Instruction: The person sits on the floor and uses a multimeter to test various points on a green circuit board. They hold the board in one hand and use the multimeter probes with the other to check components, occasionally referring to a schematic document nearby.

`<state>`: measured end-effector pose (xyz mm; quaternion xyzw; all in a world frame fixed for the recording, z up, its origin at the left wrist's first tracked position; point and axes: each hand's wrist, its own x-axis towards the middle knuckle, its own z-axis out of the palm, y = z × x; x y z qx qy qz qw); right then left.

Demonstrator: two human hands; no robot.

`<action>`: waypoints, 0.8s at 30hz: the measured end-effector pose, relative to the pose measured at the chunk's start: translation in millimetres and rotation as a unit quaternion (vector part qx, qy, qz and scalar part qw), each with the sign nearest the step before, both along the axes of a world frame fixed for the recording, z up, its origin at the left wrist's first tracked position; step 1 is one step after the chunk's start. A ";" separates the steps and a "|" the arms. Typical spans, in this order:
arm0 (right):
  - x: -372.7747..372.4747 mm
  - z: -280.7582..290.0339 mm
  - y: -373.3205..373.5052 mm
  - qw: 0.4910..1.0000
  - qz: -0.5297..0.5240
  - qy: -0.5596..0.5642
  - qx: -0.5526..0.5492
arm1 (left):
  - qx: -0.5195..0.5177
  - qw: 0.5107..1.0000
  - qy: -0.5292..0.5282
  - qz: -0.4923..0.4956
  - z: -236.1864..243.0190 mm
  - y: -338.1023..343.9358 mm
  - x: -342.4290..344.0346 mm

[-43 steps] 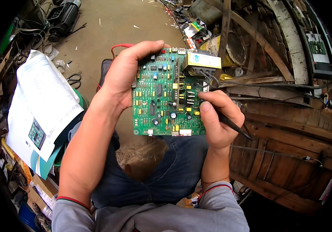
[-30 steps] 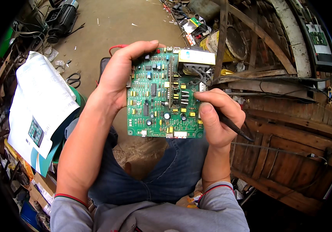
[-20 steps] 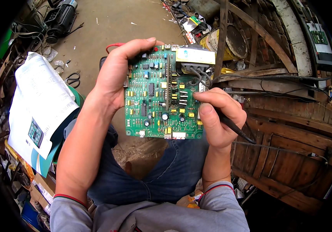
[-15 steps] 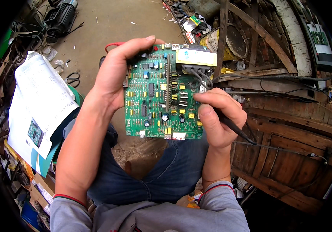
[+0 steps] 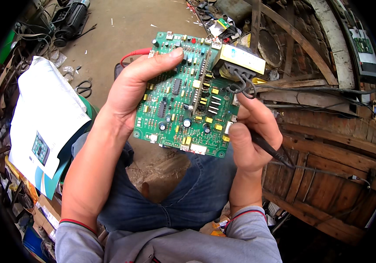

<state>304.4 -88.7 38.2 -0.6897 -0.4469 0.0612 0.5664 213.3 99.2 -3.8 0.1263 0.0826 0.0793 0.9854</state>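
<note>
A green circuit board [image 5: 153,120], crowded with capacitors, chips and yellow parts, is held up over my lap, tilted clockwise. My left hand [image 5: 128,90] grips its left side, thumb across the front and the other fingers hidden behind. A red lead [image 5: 139,52] runs to the board's edge by that hand; its tip is hidden. A transformer [image 5: 242,61] with a pale label and thick grey wires stands on the upper right of the board. My right hand [image 5: 255,136] is closed around a black test probe [image 5: 269,149], with thumb and fingers at the board's right edge.
Printed sheets [image 5: 47,105] lie at the left, near black scissors [image 5: 83,88]. A motor [image 5: 72,19] sits on the floor at the far left. Wooden panels [image 5: 323,175] and a slanting frame stand at the right, with loose cables and scrap around them.
The board has risen and turned clockwise, its top right leaning away to the right. My right index finger has moved from the board's face to its right edge, partly behind the wires.
</note>
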 end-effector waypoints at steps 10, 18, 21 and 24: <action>15.3 40.5 -32.5 0.979 0.133 0.066 0.139 | 0.016 1.000 0.025 0.004 -0.2 9.1 -0.6; -17.6 30.8 -6.6 0.985 0.010 0.165 0.042 | 0.016 0.999 0.037 -0.017 -1.8 4.7 1.9; -18.5 26.1 -6.4 0.995 -0.016 0.092 0.031 | 0.027 0.998 0.056 -0.013 0.7 3.7 1.8; -23.1 23.5 -2.1 0.999 -0.034 0.039 0.019 | 0.033 0.997 0.073 -0.012 0.7 2.8 1.4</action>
